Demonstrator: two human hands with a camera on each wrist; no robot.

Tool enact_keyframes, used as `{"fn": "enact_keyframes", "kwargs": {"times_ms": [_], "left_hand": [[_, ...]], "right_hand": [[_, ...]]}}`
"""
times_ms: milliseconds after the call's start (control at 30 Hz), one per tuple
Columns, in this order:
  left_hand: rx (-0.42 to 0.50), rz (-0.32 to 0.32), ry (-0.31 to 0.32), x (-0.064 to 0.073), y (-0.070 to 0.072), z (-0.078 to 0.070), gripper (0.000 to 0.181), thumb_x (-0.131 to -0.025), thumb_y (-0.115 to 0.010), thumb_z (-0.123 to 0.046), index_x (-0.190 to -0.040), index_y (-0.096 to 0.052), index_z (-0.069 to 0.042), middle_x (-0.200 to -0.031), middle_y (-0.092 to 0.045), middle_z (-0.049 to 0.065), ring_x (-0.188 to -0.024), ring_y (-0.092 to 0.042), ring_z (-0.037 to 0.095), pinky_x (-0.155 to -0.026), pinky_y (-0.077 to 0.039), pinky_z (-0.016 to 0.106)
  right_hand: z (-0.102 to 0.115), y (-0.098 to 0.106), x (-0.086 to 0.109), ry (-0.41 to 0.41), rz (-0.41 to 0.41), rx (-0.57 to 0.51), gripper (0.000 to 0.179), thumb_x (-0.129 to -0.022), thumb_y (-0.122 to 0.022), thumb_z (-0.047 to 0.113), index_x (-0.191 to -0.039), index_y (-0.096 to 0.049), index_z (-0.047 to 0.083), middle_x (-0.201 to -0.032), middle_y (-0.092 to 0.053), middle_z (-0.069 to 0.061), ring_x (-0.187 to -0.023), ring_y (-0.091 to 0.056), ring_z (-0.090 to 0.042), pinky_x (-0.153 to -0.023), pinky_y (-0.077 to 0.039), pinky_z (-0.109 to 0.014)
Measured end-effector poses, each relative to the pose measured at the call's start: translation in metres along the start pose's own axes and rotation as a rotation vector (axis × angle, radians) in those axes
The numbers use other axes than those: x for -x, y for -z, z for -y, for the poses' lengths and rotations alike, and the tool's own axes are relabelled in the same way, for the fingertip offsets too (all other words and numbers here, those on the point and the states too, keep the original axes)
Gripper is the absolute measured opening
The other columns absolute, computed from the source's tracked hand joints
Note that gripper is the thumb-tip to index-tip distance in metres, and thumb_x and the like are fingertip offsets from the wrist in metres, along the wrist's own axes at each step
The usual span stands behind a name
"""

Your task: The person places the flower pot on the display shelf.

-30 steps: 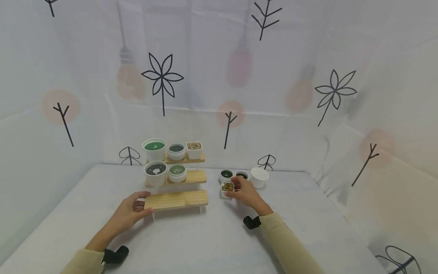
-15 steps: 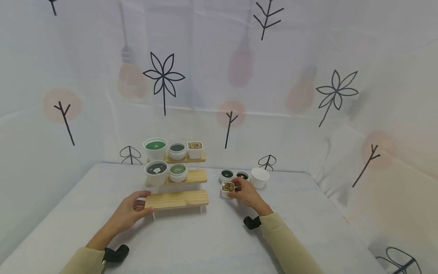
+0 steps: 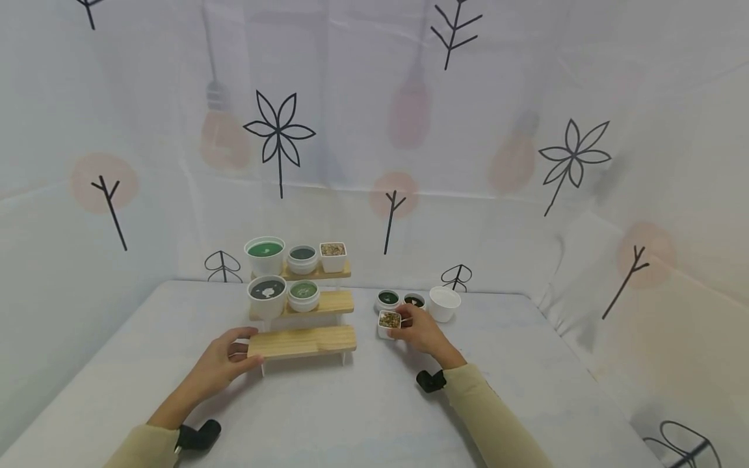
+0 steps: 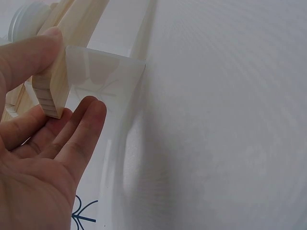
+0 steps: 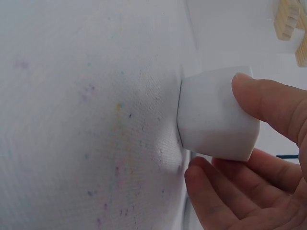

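Observation:
A three-tier stand with wooden shelves stands left of centre, its lowest shelf (image 3: 301, 343) bare. My left hand (image 3: 216, 365) grips the left end of that shelf, thumb on one face and fingers curled at the other; the left wrist view shows the frosted, translucent leg (image 4: 103, 72) below the board. Right of the stand, my right hand (image 3: 424, 333) pinches a small square white cup (image 5: 216, 115) between thumb and fingers. Yellow-brown bits (image 3: 389, 318) fill the cup. Its base is at the white cloth.
Behind the held cup stand a round pot with dark green content (image 3: 388, 297), another with dark content (image 3: 414, 299), and a plain white cup (image 3: 445, 304). The upper shelves bear several pots, among them a green-filled tub (image 3: 265, 249) and a square cup (image 3: 333, 257).

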State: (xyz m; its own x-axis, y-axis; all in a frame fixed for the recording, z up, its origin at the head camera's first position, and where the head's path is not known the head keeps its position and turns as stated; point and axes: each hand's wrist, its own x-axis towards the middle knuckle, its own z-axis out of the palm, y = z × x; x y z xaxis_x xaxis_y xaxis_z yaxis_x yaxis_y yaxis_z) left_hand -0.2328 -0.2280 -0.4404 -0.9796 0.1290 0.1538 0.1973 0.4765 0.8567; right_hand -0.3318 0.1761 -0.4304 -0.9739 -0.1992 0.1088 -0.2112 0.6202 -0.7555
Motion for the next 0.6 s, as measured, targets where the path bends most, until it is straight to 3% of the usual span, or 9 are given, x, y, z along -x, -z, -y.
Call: {"fn": "enact_keyframes", "kwargs": {"times_ms": [267, 600], "left_hand": [[-0.004, 0.000, -0.002, 0.0001, 0.0003, -0.0013, 0.069, -0.083, -0.076, -0.026, -0.135, -0.043, 0.004, -0.127, -0.050, 0.028, -0.108, -0.060, 0.037, -0.081, -0.057, 0.032], [0.011, 0.004, 0.000, -0.0003, 0.0003, -0.0011, 0.068, -0.083, -0.076, -0.024, -0.134, -0.043, 0.005, -0.128, -0.050, 0.028, -0.107, -0.060, 0.037, -0.080, -0.057, 0.031]], "right_hand": [[0.0024, 0.0001, 0.0016, -0.013, -0.007, 0.028, 0.054, -0.076, -0.081, 0.023, -0.121, -0.056, 0.006, -0.110, -0.064, -0.009, -0.103, -0.061, -0.023, -0.089, -0.051, -0.042], [0.0039, 0.0007, 0.0028, 0.052, -0.043, 0.014, 0.049, -0.078, -0.079, 0.023, -0.117, -0.057, 0.004, -0.106, -0.063, -0.007, -0.098, -0.061, -0.021, -0.083, -0.054, -0.038]]}}
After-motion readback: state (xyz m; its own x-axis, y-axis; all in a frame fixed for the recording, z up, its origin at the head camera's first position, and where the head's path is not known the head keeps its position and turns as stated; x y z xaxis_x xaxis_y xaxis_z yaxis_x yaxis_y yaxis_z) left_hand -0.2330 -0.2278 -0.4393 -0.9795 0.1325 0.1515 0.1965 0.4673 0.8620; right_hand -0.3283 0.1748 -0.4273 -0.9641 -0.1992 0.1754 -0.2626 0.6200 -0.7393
